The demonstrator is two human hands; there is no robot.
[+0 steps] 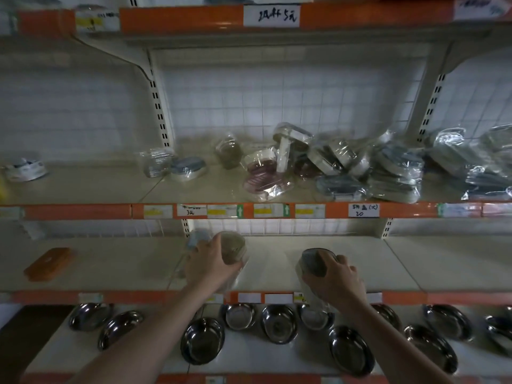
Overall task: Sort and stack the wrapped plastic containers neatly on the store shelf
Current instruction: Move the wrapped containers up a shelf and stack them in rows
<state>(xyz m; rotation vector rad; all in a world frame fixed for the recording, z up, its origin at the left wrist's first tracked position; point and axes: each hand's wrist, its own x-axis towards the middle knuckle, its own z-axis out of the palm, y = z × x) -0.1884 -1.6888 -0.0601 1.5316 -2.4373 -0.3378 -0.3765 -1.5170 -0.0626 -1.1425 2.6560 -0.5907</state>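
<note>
Left hand (pixel 209 266) gripped brownish wrapped container (pixel 234 249), right hand (pixel 336 281) gripped dark one (pixel 314 261), both over middle shelf (pixel 360 259). Sorting looked barely begun: jumbled wrapped pile (pixel 368 167) lay on upper shelf, unstacked.

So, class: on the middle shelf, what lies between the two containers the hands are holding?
Head view: only bare shelf between the left hand's container and the right hand's container.

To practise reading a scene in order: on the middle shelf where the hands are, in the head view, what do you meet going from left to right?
Orange lidded box → left hand gripping a brownish wrapped container → right hand gripping a darker wrapped container.
</note>
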